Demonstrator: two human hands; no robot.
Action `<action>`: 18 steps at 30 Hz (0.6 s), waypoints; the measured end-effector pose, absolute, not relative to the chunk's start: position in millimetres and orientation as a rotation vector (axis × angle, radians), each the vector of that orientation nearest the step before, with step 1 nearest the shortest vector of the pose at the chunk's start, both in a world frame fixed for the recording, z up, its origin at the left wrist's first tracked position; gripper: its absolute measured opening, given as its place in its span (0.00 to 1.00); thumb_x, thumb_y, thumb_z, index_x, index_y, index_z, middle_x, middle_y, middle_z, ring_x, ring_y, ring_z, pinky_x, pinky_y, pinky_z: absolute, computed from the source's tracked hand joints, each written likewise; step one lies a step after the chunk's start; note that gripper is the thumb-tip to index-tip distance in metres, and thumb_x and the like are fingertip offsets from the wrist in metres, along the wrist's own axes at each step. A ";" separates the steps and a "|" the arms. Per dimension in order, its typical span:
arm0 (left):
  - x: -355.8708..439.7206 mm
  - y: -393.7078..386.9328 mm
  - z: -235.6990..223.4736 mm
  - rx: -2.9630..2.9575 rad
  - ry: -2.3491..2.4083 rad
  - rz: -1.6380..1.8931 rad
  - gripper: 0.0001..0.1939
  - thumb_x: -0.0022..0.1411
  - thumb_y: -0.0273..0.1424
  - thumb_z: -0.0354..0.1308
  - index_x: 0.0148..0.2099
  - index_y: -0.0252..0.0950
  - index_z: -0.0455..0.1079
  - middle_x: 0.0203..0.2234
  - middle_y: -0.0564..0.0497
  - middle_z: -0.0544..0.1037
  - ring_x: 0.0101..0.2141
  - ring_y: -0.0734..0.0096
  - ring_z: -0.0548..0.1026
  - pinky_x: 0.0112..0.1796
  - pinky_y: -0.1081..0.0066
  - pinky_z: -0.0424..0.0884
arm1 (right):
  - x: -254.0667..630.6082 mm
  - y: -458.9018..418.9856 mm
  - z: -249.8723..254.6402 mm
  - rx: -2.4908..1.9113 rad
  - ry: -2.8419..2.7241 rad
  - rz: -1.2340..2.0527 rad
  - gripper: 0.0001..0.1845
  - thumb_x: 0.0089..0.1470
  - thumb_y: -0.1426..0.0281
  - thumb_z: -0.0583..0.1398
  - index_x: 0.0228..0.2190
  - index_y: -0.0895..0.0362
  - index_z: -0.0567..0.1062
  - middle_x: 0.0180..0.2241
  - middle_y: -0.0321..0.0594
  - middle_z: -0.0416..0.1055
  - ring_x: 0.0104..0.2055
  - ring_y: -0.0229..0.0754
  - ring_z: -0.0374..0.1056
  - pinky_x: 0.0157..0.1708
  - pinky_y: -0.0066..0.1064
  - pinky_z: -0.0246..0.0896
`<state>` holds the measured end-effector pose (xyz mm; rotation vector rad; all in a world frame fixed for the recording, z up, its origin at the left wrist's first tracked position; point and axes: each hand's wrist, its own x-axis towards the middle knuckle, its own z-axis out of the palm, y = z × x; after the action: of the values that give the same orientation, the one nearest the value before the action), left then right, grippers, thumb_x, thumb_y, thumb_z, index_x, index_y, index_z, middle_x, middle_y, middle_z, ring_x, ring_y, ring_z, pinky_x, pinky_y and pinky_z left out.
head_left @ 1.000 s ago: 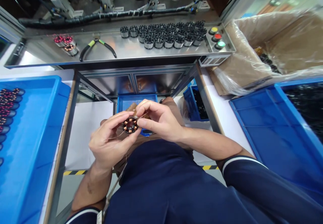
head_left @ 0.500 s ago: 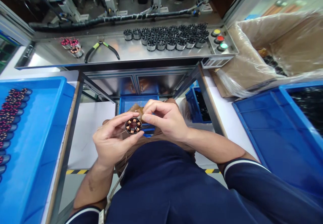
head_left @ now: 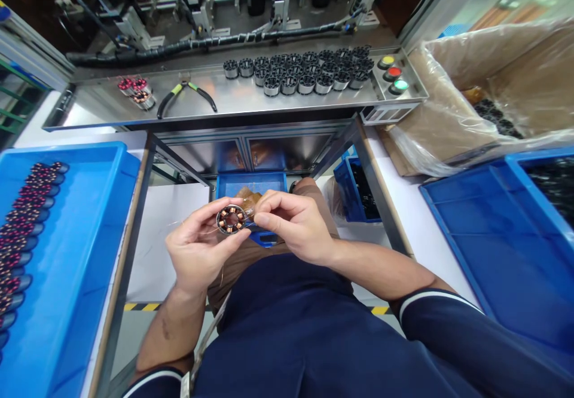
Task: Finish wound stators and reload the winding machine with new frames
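A round motor stator [head_left: 231, 219] with copper coils is gripped between the thumb and fingers of my left hand [head_left: 197, 239], its open face turned up toward me. Thin copper wire trails from it below that hand. Just to the right, my right hand [head_left: 293, 224] has its thumb and forefinger pinched together; whatever lies between the tips is too small to make out. Both hands are above my lap, in front of the metal bench.
On the steel tray [head_left: 188, 111] are black stator cores [head_left: 289, 84], cutting pliers [head_left: 185, 90], a few wound stators [head_left: 137, 92] and three buttons [head_left: 393, 74]. A blue bin [head_left: 89, 207] at left holds rows of wound stators. At right are a plastic-lined carton [head_left: 430, 99] and blue bins [head_left: 475, 219].
The stator has tilted a little in my left hand. My right hand stays pinched and has dropped slightly. The whole view has shifted a little to the left.
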<state>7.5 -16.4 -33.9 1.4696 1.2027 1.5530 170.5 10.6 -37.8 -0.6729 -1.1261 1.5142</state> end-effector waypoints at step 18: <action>2.5 -18.4 -40.0 1.768 1.242 1.503 0.25 0.50 0.24 0.72 0.51 0.41 0.77 0.42 0.50 0.84 0.42 0.65 0.83 0.42 0.68 0.83 | 176.8 9.9 -26.1 -0.803 -1.187 1.508 0.21 0.51 0.54 0.70 0.23 0.59 0.76 0.23 0.34 0.71 0.25 0.33 0.64 0.27 0.27 0.59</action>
<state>2.5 -18.4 -40.0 1.7682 1.2416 1.5027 176.8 9.9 -26.1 -0.8032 -1.1873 1.5084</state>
